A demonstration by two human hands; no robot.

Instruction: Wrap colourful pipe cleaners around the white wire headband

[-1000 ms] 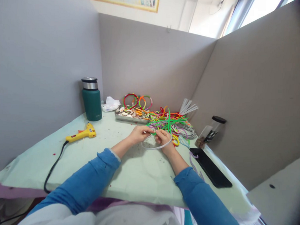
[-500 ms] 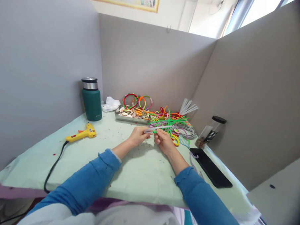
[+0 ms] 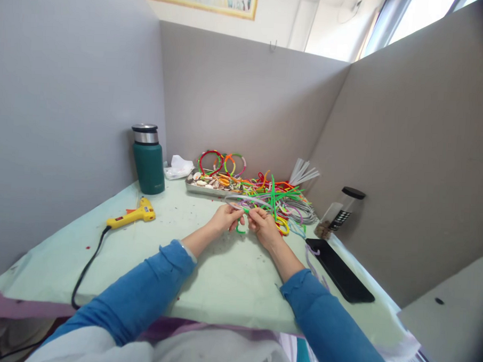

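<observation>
Gripping a pale hoop (image 3: 249,198) with 2 hands, low over the middle of the desk (image 3: 229,287). Pinched closed on the hoop's near side: left hand (image 3: 225,220) and right hand (image 3: 264,224), just beside each other. Wound about the hoop between them, 1 green strip (image 3: 246,210), with 1 loose curled end hanging below, near the left hand. Cannot tell how much of each grasp bears on the strip and how much on the hoop. Around both forearms, blue sleeves (image 3: 141,286).

Behind the hoop, a metal tray (image 3: 212,192) full of shells (image 3: 201,183), with multicoloured hoops (image 3: 210,163) upright at its back. Just right of the tray, a tangled heap of bright fuzzy stems (image 3: 283,192) in green, red, orange and purple, with white sticks (image 3: 302,174) fanned out behind and a grey coil (image 3: 303,210) at its right edge. Near the right hand, in front of the heap, yellow loops (image 3: 283,226).

Farther right, a clear jar (image 3: 338,213) with a dark lid, tilted, and a flat black slab (image 3: 339,270) near it, beside a purple strand (image 3: 313,263).

On the left, well apart from the hands, a yellow glue gun (image 3: 131,215) lying with its black cord (image 3: 89,262) trailing to the near edge. Behind it, upright, a green flask (image 3: 149,166) with a steel neck, just beside a white tissue pack (image 3: 179,168).
</observation>
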